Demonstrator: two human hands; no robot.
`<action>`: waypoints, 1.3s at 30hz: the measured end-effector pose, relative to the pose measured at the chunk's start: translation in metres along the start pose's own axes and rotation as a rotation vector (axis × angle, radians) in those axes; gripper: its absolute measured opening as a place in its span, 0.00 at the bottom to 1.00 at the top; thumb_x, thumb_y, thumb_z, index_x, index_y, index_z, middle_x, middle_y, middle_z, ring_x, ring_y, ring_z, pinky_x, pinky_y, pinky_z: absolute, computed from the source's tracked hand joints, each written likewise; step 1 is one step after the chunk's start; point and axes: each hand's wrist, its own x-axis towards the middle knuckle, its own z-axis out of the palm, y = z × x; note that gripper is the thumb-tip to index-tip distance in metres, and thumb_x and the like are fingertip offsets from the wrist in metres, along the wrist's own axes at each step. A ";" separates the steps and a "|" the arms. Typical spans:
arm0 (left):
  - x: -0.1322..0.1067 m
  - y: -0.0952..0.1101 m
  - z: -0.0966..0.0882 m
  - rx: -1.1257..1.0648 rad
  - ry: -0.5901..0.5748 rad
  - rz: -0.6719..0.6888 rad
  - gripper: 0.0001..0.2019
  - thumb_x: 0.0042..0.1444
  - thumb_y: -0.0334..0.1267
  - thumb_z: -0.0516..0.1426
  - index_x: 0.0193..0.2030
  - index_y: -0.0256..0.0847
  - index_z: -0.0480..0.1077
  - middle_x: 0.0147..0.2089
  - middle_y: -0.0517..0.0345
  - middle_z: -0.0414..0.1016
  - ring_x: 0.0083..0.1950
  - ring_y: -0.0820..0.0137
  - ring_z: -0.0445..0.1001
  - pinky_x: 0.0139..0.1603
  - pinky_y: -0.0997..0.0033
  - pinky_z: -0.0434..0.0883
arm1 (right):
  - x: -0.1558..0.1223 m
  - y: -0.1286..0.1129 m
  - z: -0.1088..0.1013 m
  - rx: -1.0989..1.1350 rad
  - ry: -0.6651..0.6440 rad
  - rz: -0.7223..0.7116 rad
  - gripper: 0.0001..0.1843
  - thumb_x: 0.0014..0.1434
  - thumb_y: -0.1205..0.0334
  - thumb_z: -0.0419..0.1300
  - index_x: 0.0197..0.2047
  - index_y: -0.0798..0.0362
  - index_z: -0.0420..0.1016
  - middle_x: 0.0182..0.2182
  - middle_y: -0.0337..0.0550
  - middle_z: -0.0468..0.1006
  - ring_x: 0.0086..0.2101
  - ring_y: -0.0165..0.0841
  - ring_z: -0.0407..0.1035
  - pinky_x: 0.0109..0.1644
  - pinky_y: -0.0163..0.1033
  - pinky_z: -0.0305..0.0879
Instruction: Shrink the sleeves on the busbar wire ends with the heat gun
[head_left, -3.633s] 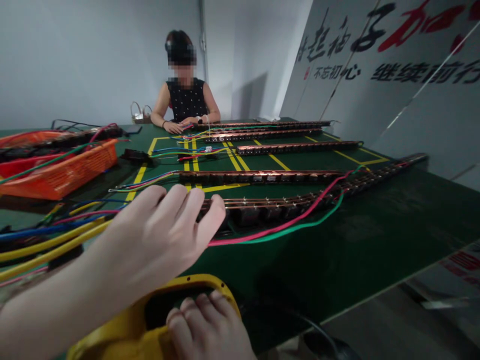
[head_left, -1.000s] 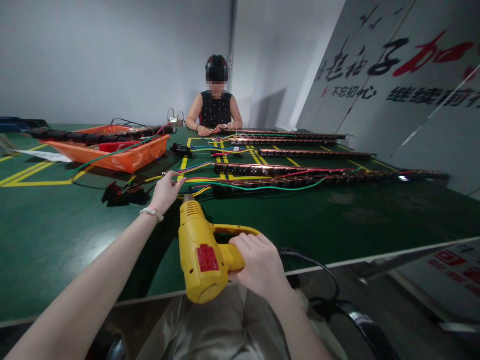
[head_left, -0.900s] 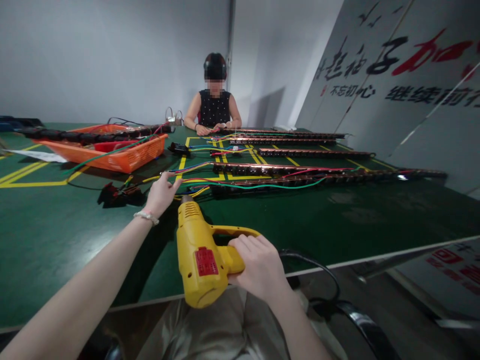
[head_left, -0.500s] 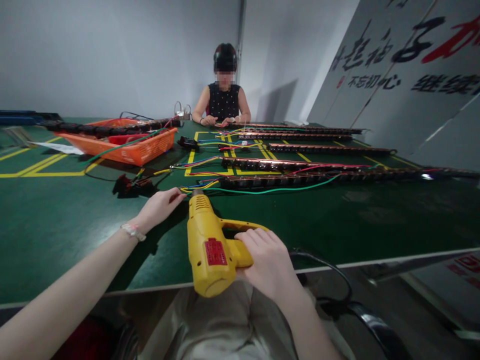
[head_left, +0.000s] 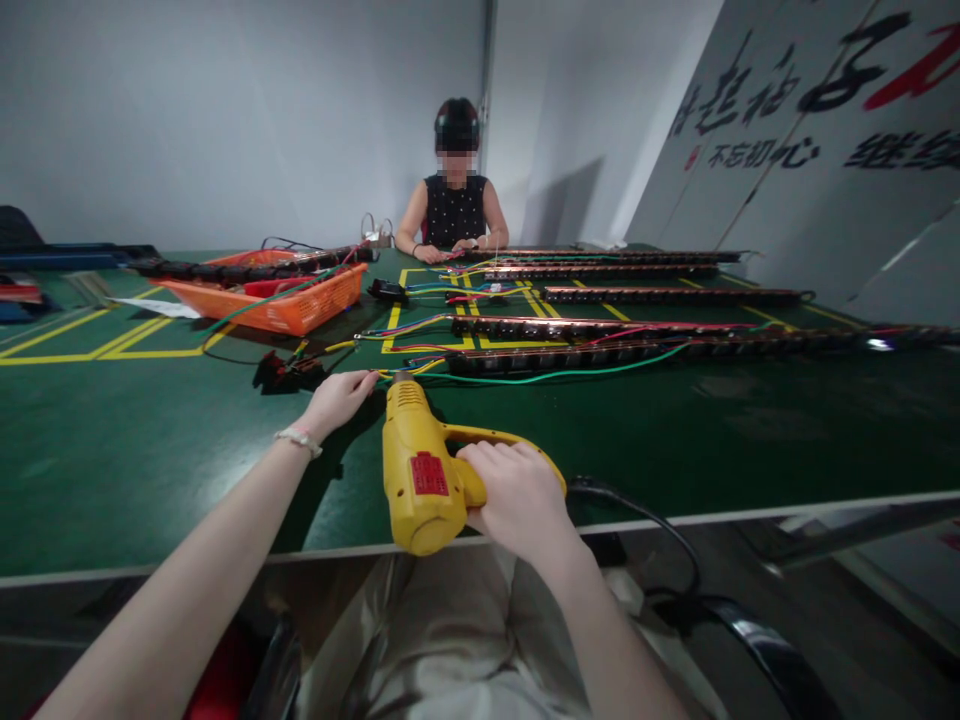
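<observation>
My right hand (head_left: 517, 495) is wrapped round the handle of a yellow heat gun (head_left: 421, 470), its nozzle pointing away from me. Just past the nozzle lie coloured wires (head_left: 427, 366) that run from the near end of a long black strip assembly (head_left: 525, 358). Beside the nozzle, my left hand (head_left: 341, 400) pinches the wires at their left part; its fingertips are closed on them. A black connector piece (head_left: 281, 372) rests on the table just beyond my left hand. Along the near strip runs a loose green wire (head_left: 540, 380).
An orange basket (head_left: 300, 310) at the left holds another strip and something red. More long strips (head_left: 667, 295) lie across the green table (head_left: 675, 430) toward the back. Across from me sits a person (head_left: 455, 205) with both hands on the table. A black cord (head_left: 645, 515) trails off the front edge.
The camera view has shifted slightly, so everything sits a little to the right. The heat gun is a bit higher in view. Both hands keep their holds.
</observation>
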 end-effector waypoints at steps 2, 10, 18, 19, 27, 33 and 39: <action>0.001 0.000 0.000 0.024 0.013 -0.001 0.23 0.59 0.55 0.42 0.27 0.43 0.67 0.28 0.57 0.74 0.29 0.68 0.68 0.29 0.72 0.59 | 0.004 0.003 0.000 -0.002 0.003 0.004 0.17 0.49 0.58 0.62 0.43 0.50 0.69 0.38 0.38 0.77 0.40 0.35 0.70 0.44 0.40 0.55; 0.010 0.005 -0.002 0.142 -0.018 -0.139 0.21 0.60 0.54 0.42 0.36 0.46 0.70 0.40 0.52 0.78 0.39 0.63 0.74 0.29 0.71 0.59 | 0.015 0.009 -0.001 -0.009 0.006 0.021 0.15 0.50 0.54 0.63 0.40 0.50 0.68 0.37 0.38 0.77 0.40 0.36 0.71 0.42 0.39 0.56; 0.017 0.001 0.001 0.126 -0.002 -0.203 0.22 0.60 0.57 0.41 0.40 0.48 0.71 0.42 0.51 0.78 0.41 0.60 0.75 0.31 0.71 0.62 | -0.007 0.036 -0.019 -0.046 -0.016 0.117 0.14 0.49 0.57 0.63 0.40 0.49 0.69 0.37 0.38 0.78 0.40 0.35 0.71 0.43 0.38 0.56; 0.017 0.001 0.001 0.122 0.000 -0.205 0.22 0.59 0.57 0.41 0.40 0.48 0.71 0.42 0.51 0.78 0.41 0.60 0.75 0.31 0.70 0.62 | -0.012 0.040 -0.022 -0.055 -0.015 0.133 0.14 0.49 0.58 0.63 0.40 0.49 0.69 0.38 0.38 0.78 0.40 0.36 0.71 0.43 0.38 0.56; 0.014 0.006 -0.002 0.069 0.000 -0.239 0.23 0.59 0.57 0.40 0.40 0.48 0.70 0.43 0.50 0.77 0.42 0.58 0.74 0.32 0.68 0.61 | -0.033 0.061 -0.034 -0.151 -0.019 0.299 0.14 0.48 0.58 0.63 0.40 0.47 0.69 0.37 0.39 0.78 0.38 0.39 0.71 0.38 0.38 0.57; 0.013 0.005 -0.003 -0.003 -0.038 -0.213 0.22 0.59 0.57 0.41 0.36 0.48 0.69 0.40 0.55 0.77 0.40 0.61 0.73 0.32 0.70 0.58 | -0.018 0.062 -0.037 -0.173 -0.056 0.298 0.14 0.51 0.56 0.62 0.42 0.48 0.69 0.37 0.40 0.79 0.39 0.38 0.72 0.36 0.38 0.56; 0.014 0.002 0.000 -0.023 -0.058 -0.192 0.23 0.58 0.58 0.41 0.32 0.46 0.69 0.37 0.56 0.76 0.38 0.63 0.71 0.31 0.71 0.56 | -0.001 0.065 -0.035 -0.178 -0.058 0.294 0.14 0.52 0.55 0.61 0.42 0.48 0.69 0.39 0.41 0.79 0.40 0.40 0.73 0.37 0.38 0.57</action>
